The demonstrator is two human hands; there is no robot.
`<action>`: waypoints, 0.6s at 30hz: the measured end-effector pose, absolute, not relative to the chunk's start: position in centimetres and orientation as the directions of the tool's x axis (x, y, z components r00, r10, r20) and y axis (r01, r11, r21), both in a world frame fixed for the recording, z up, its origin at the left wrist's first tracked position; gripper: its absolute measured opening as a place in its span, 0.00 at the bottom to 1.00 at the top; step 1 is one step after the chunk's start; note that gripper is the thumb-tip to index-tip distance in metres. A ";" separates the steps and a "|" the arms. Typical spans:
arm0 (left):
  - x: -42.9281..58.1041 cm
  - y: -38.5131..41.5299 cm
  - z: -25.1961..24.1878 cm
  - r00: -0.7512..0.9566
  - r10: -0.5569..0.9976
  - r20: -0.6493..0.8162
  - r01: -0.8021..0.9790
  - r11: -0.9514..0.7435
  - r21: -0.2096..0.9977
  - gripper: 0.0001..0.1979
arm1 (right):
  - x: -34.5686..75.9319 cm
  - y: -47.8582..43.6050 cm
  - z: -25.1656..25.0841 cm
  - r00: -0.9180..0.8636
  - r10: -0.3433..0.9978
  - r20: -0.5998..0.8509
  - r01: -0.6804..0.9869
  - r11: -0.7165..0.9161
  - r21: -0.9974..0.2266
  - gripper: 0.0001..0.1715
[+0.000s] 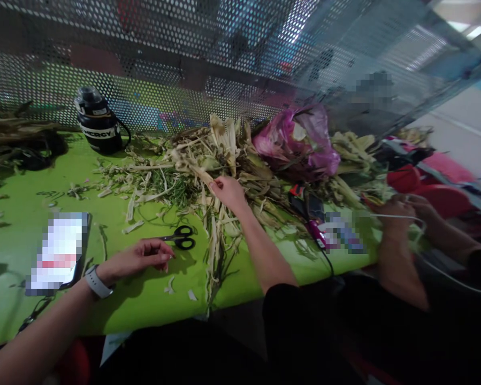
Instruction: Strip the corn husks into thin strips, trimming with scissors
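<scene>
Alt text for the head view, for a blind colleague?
Right hand pinching a pale dry strip at a heap of dried plants on a green table; left hand beside black-handled scissors. Another person's hands show at far right.

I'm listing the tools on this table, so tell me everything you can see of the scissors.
The scissors lie flat on the green tabletop, just beyond the left hand. Their two black, rounded handle loops look like plastic and point right, toward the dry plant strips but apart from them. The slim blades, metallic-looking, run left and are partly hidden behind the hand, so their tips and how far they stand open can't be told. No hand grips them.
</scene>
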State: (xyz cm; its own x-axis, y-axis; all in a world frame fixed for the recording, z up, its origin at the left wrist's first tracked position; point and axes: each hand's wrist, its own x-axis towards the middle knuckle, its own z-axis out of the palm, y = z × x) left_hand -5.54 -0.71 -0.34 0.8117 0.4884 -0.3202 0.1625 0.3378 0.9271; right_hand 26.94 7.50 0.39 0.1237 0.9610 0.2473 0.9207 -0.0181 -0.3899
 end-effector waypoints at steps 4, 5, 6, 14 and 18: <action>-5.5 -0.8 -0.8 0.810 0.492 -0.319 0.167 0.328 0.930 0.13 | 27.9 8.2 2.4 0.083 0.967 0.241 0.843 0.061 -0.535 0.19; -5.5 -0.8 -0.8 0.809 0.495 -0.317 0.165 0.325 0.931 0.13 | 28.4 8.8 3.0 0.114 0.943 0.314 0.829 0.084 -0.553 0.20; -5.5 -0.8 -0.8 0.809 0.497 -0.314 0.162 0.325 0.932 0.13 | 29.1 9.7 3.7 0.156 0.900 0.407 0.828 0.105 -0.550 0.20; -5.4 -0.7 -0.3 0.814 0.483 -0.323 0.144 0.371 0.917 0.12 | 30.8 21.3 6.3 0.249 0.873 0.420 0.935 -0.102 -0.341 0.15; -5.5 -0.7 -0.6 0.804 0.483 -0.346 0.129 0.426 0.895 0.13 | 29.0 24.4 6.3 0.339 0.893 0.296 0.923 -0.255 -0.289 0.17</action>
